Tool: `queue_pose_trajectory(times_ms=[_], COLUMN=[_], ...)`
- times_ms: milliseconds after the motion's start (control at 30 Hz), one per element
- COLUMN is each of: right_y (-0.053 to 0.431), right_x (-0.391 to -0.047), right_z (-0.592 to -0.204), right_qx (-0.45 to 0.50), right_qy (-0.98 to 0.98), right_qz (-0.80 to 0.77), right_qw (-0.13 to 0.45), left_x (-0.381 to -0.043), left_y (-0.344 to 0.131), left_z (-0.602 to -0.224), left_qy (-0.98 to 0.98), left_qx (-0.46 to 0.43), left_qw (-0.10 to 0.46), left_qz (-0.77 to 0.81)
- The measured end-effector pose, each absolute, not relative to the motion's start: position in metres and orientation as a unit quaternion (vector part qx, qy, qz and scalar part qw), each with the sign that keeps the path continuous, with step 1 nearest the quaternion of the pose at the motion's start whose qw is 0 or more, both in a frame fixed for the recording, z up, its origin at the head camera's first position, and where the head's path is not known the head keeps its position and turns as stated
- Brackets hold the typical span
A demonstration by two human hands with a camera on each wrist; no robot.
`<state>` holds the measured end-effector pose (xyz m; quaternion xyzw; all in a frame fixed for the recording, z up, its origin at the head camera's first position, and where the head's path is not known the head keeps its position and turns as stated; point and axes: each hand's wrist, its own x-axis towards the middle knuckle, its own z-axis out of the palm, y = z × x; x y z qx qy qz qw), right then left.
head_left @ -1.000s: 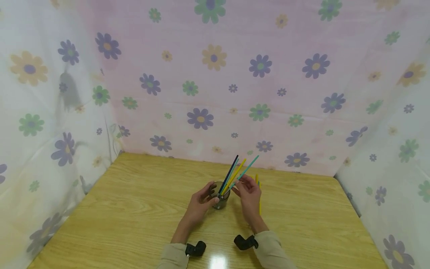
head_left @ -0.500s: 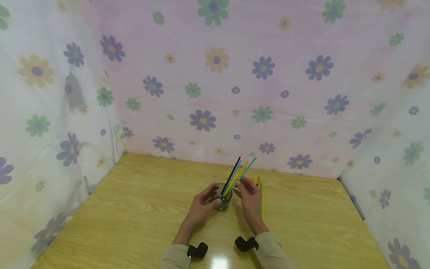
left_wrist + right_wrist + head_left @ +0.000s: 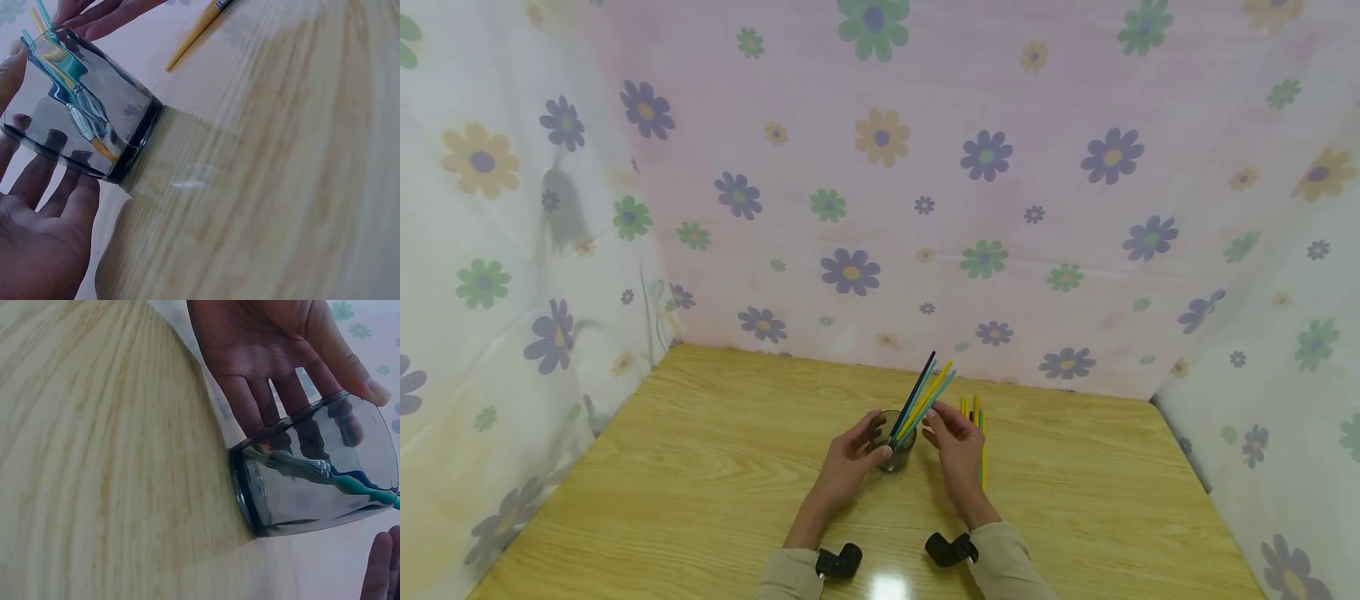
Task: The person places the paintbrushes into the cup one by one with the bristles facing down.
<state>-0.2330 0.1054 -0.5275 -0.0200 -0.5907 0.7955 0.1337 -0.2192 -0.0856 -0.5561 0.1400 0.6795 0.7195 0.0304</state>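
Teal brush (image 3: 946, 384) sits lower in the glass (image 3: 294, 500) than half a second ago, its top end nearer the other brushes (image 3: 937, 383). Right hand (image 3: 958, 454) pinches it just above the rim; left hand (image 3: 846, 462) grips the glass on the wood-grain table (image 3: 700, 467). Loose brushes (image 3: 977, 408) lie beside the right hand. Flowered cloth (image 3: 895, 192) behind: pink at back, white at sides.

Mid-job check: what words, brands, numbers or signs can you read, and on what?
No readable text in any view.
Glass: no lettering visible.
Brushes in the glass: too small to tell.
Yellow-tipped brush outside it: metal band too blurred to read.
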Motion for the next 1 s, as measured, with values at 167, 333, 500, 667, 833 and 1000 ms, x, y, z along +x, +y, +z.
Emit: queue_pose_trajectory(times_ms=[167, 333, 500, 667, 833, 1000], right_y=[0.109, 0.115, 0.126, 0.141, 0.158, 0.174], right_x=[-0.231, -0.229, -0.222, -0.213, -0.204, -0.197], right_z=[-0.529, -0.530, -0.530, -0.527, -0.526, -0.529], right_qx=[-0.027, -0.031, -0.047, -0.070, -0.088, -0.117], right_qy=[-0.600, -0.608, -0.615, -0.614, -0.607, -0.605], right_qz=[0.790, 0.785, 0.782, 0.783, 0.788, 0.785], right_qw=[0.122, 0.113, 0.091, 0.069, 0.061, 0.057], left_x=[-0.222, -0.225, -0.225, -0.223, -0.222, -0.219], left_y=[-0.086, -0.088, -0.088, -0.088, -0.086, -0.086], left_z=[-0.558, -0.558, -0.557, -0.555, -0.555, -0.557], left_qy=[0.685, 0.682, 0.679, 0.676, 0.677, 0.686], left_qx=[0.140, 0.144, 0.146, 0.144, 0.143, 0.143], left_qw=[0.028, 0.024, 0.026, 0.030, 0.034, 0.026], left_qz=[0.714, 0.717, 0.719, 0.722, 0.721, 0.712])
